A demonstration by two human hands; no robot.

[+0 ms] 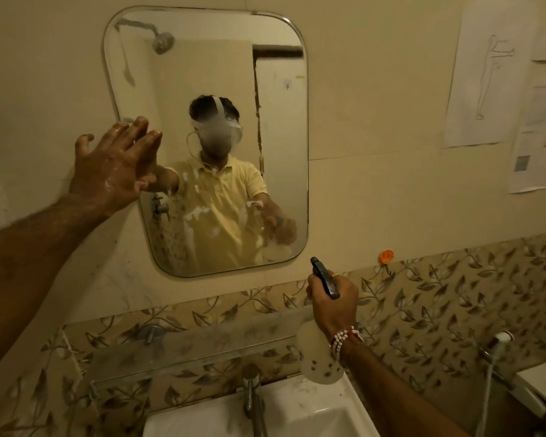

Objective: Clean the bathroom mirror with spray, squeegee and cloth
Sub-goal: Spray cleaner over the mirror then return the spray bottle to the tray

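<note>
A rounded rectangular mirror (275,171) hangs on the cream wall, with white foam streaks across its lower middle. My left hand (114,168) is wet, fingers spread, with its fingertips at the mirror's left edge; it holds nothing. My right hand (333,302) is closed around a clear spray bottle (317,357) with a dark trigger head, held below the mirror's lower right corner, nozzle aimed at the glass. No squeegee or cloth is in view.
A glass shelf (183,348) runs under the mirror, above a white sink (297,414) with a metal tap (252,392). An orange hook (386,257) sticks to the wall. Paper sheets (486,74) hang at the right; a hose sprayer (498,342) is lower right.
</note>
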